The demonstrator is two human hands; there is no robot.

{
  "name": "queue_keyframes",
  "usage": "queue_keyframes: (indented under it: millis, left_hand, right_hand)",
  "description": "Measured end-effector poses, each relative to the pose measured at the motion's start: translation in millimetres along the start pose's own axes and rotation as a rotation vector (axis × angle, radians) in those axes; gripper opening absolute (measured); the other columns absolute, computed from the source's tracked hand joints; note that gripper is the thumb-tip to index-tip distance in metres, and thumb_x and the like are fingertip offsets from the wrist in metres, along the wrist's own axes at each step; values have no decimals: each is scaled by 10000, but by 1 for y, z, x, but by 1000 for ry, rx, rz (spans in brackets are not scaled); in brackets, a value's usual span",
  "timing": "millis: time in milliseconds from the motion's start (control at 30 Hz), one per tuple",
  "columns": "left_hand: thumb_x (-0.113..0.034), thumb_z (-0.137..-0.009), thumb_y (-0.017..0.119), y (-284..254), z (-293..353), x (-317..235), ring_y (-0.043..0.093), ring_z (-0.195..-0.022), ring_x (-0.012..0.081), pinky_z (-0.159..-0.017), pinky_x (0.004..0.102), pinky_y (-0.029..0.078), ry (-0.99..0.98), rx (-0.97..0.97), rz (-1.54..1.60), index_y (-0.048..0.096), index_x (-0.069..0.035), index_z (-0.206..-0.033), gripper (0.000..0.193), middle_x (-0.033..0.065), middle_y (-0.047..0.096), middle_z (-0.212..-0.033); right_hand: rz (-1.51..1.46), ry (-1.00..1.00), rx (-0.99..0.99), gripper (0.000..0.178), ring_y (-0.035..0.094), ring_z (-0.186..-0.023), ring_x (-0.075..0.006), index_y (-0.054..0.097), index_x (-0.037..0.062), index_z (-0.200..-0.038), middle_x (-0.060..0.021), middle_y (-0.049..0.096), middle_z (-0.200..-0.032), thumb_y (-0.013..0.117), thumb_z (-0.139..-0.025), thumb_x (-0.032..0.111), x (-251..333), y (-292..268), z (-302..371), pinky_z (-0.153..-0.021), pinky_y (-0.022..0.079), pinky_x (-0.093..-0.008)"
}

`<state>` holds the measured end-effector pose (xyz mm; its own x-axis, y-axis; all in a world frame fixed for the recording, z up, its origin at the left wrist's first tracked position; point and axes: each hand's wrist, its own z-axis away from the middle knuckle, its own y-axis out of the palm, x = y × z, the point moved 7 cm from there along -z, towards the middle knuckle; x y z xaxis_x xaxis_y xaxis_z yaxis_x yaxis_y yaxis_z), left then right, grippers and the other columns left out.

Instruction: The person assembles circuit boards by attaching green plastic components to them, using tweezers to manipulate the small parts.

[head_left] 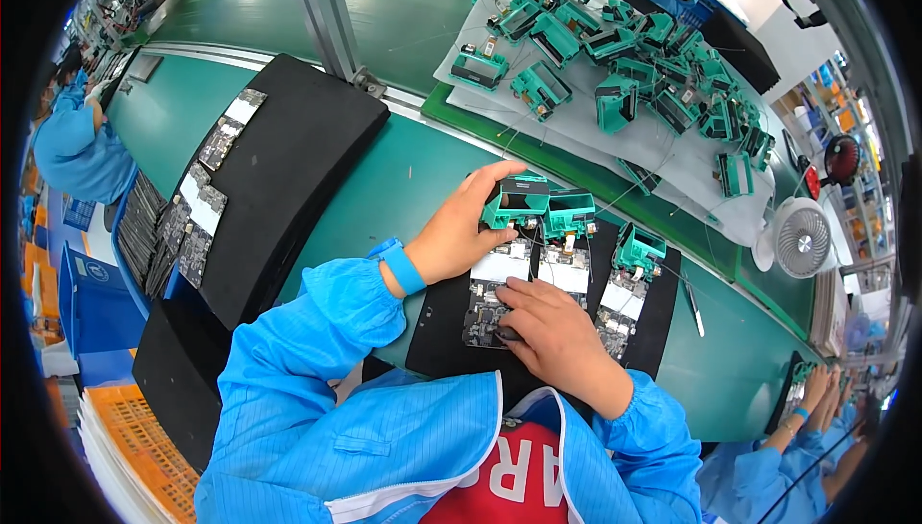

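My left hand [453, 236] is closed on a green plastic housing [519, 199] with a dark block in it, at the far end of a circuit board [488, 305]. My right hand [557, 330] rests over that board with its fingers stretched out. By its thumb is a small dark thing I cannot make out. A second green housing [570, 211] sits right beside the first, at the end of another board [565, 270]. Further right, a third housing [639, 249] joins a board [620, 311] with a white patch. The boards lie on a black mat [655, 337].
Many green housings with thin wires are heaped on a white sheet [600, 140] at the far right. Several boards lie on a black foam pad [288, 140] to the left. A white pen-like tool [693, 307] lies right of the mat, a fan [803, 238] beyond. Co-workers sit either side.
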<state>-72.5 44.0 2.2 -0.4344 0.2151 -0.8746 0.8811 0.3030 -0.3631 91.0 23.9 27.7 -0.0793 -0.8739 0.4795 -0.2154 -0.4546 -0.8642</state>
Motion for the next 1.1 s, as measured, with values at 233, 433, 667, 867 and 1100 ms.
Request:
queue_keyframes:
  millis: [233, 433, 667, 867, 1100]
  left_hand:
    - [42, -781, 765, -1, 1, -2, 564, -1060, 218, -923, 346, 500, -31, 20, 20, 401, -165, -1448, 787, 98, 512, -1259]
    - [59, -775, 748, 3, 1, -6, 565, -1060, 242, -919, 362, 499, -62, 45, -38, 400, -167, -1450, 792, 118, 519, -1242]
    - [75, -761, 732, 9, 8, -5, 556, -1086, 352, -949, 398, 453, -8, 39, -139, 371, -134, -1463, 817, 169, 537, -1170]
    - [85, -780, 717, 3, 4, -1, 576, -1065, 323, -936, 394, 473, 15, 29, -121, 353, -155, -1480, 825, 165, 538, -1172]
    - [121, -782, 673, -1, 1, -4, 574, -1118, 327, -963, 398, 477, -8, 81, -73, 348, -154, -1490, 826, 171, 530, -1248]
  right_hand:
    - [-12, 6, -19, 362, 529, -1269, -335, 629, 37, -1000, -147, 605, -1279, 790, -678, 74, 0, 0, 1, -1066, 427, -479]
    - [-5, 11, -9, 352, 531, -1268, -334, 634, 36, -1002, -144, 605, -1286, 788, -688, 79, -1, 0, 1, -1071, 424, -477]
    - [-41, 7, -54, 319, 561, -1223, -334, 638, 56, -1013, -135, 626, -1254, 770, -724, 85, -4, 0, 1, -1016, 455, -454]
    - [-25, 144, -247, 190, 659, -852, -332, 660, 53, -971, -116, 683, -917, 727, -793, 64, -30, -34, -23, -736, 533, -408]
    - [337, 24, -258, 188, 639, -762, -253, 634, 85, -896, -57, 634, -811, 734, -741, 113, -33, -22, -51, -651, 508, -388]
